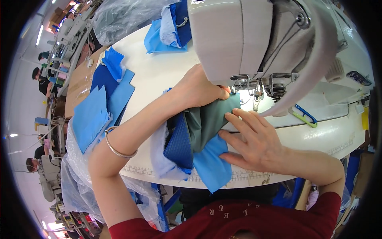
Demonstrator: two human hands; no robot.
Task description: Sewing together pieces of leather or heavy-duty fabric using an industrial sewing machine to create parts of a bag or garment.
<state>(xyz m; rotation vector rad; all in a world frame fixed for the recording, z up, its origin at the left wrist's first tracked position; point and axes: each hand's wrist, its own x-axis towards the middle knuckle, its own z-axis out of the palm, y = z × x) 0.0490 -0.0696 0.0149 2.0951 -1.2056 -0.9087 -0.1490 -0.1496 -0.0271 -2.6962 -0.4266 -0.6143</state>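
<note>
Head view: green cloth (pixel 213 119) is pinched at its far end by the left hand (pixel 203 88), near the needle area, and steadied at its right edge by the right hand (pixel 254 139), spread open. Space just beyond both hands is blocked by the sewing machine (pixel 221 44); a blue-and-green tool (pixel 304 117) is seen beyond the right hand to its right, blue fabric pieces (pixel 90 115) well left of the left.

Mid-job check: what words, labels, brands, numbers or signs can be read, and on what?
Dark red shirt: pale lettering, not transcribed here.
White table, near edge: measuring scale, figures too small to read.
Sewing machine: dark panel, any marks too small to read.
Green fabric: no lettering visible.
</note>
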